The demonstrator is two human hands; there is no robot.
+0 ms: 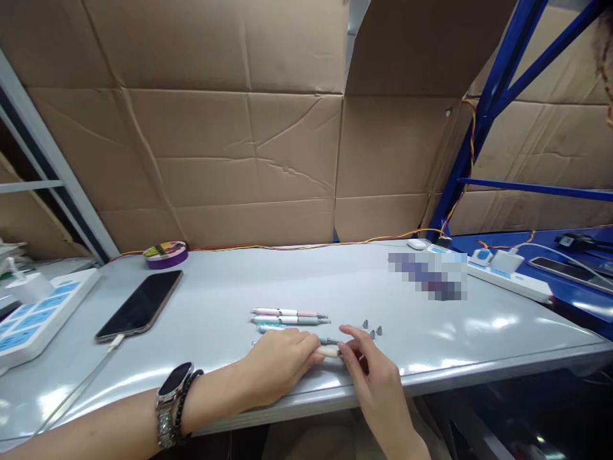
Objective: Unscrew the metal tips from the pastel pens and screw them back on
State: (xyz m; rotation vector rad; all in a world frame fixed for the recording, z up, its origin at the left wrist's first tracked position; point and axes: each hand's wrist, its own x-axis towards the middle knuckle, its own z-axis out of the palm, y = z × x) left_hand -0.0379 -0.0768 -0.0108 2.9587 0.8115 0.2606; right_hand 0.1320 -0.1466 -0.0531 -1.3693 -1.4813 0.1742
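My left hand (pixel 282 361), with a watch and a dark bead bracelet on its wrist, is closed around the barrel of a cream-coloured pen (pixel 328 351) near the table's front edge. The thumb and fingers of my right hand (pixel 371 370) pinch the pen's right end, so its tip is hidden. Just behind my left hand lie a pink-and-white pen (pixel 290 312), a green-and-white pen (pixel 292 321) and a light blue pen (pixel 271 329), roughly parallel. Beyond my right fingers sit 3 small grey cone-shaped pen tips (pixel 372 334).
A phone (pixel 140 305) on a charging cable and a roll of tape (pixel 165 255) lie at the left. White power strips stand on the left (pixel 52 313) and right (pixel 507 276). Cardboard (pixel 215 128) walls the table's back, with a blue frame (pixel 483 121) at right.
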